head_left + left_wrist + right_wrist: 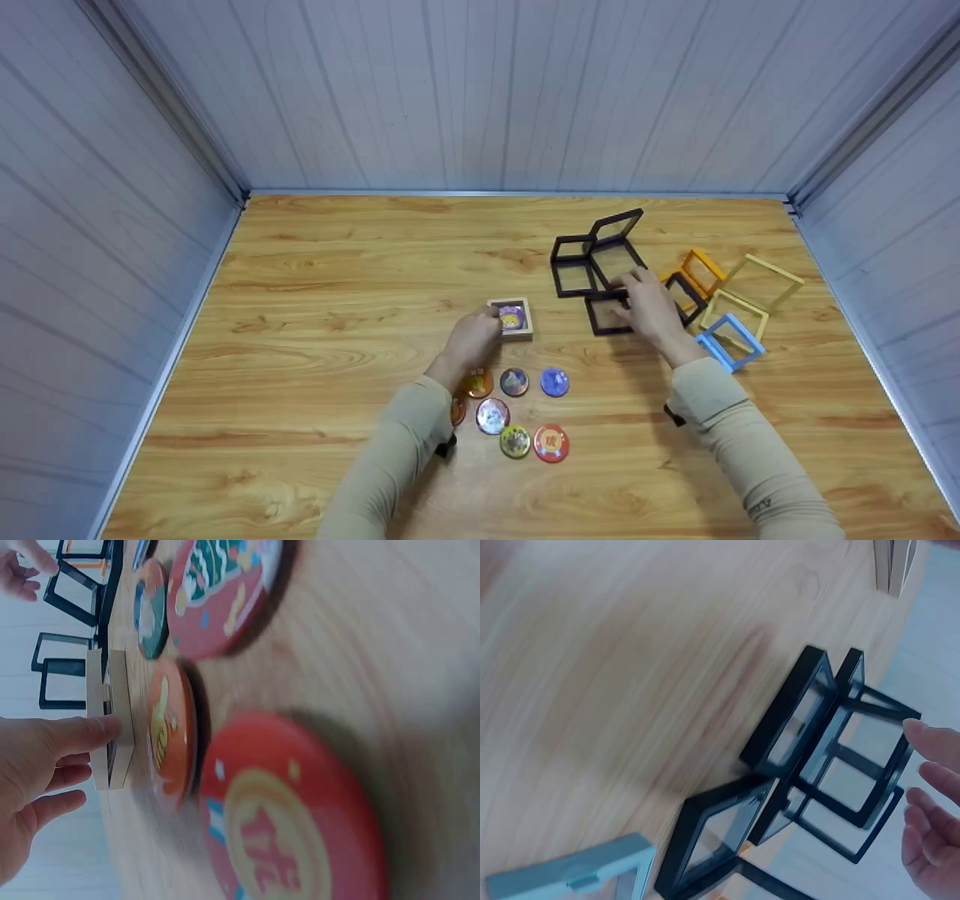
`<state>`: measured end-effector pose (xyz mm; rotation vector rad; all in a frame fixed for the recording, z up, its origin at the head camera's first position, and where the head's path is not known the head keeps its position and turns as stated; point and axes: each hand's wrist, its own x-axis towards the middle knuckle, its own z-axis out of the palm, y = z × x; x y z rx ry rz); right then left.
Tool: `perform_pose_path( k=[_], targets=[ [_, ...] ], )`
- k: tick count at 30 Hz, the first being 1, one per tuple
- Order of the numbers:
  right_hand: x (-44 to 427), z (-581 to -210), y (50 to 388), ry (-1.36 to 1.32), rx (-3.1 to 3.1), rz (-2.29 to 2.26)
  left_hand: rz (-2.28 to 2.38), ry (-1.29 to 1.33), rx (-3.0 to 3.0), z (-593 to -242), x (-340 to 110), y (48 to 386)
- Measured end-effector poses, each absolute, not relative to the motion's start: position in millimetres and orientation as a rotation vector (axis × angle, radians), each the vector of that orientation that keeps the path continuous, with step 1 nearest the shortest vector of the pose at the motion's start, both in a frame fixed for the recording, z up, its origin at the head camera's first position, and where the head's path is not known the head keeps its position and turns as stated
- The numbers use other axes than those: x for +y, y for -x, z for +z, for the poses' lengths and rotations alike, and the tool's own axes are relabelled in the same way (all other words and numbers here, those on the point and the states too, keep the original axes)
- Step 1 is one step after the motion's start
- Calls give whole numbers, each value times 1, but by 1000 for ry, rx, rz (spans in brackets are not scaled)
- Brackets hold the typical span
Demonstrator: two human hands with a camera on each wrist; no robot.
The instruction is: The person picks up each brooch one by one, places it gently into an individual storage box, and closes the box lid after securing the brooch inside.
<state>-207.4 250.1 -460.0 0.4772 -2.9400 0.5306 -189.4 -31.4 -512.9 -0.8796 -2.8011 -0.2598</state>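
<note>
My left hand [474,339] is at the left side of a small cream frame [511,335], which displays a purple round badge [513,318] with a yellow figure. In the left wrist view, one digit lies against the frame's edge, with the other fingers bent beside it. My right hand [649,304] hovers over a black frame [609,330], its fingers loosely bent. The right wrist view puts a fingertip [922,733] at the corner of a black frame; whether it touches cannot be told. Another hinged black frame [556,279] stands open behind that hand.
Several round badges, including a red badge [551,442] and a blue badge [555,382], lie near my left forearm. Right of my right hand are an orange frame [703,271], a yellow frame [766,262] and a blue frame [742,334]. Pale walls [480,97] border the table [337,270].
</note>
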Motion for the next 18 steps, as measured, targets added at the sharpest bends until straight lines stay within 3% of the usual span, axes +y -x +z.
perform_pose_path(
  k=[18],
  targets=[
    [259,-461,217,-430,-3069,414,-252,844,-2878,-511,-73,199]
  ],
)
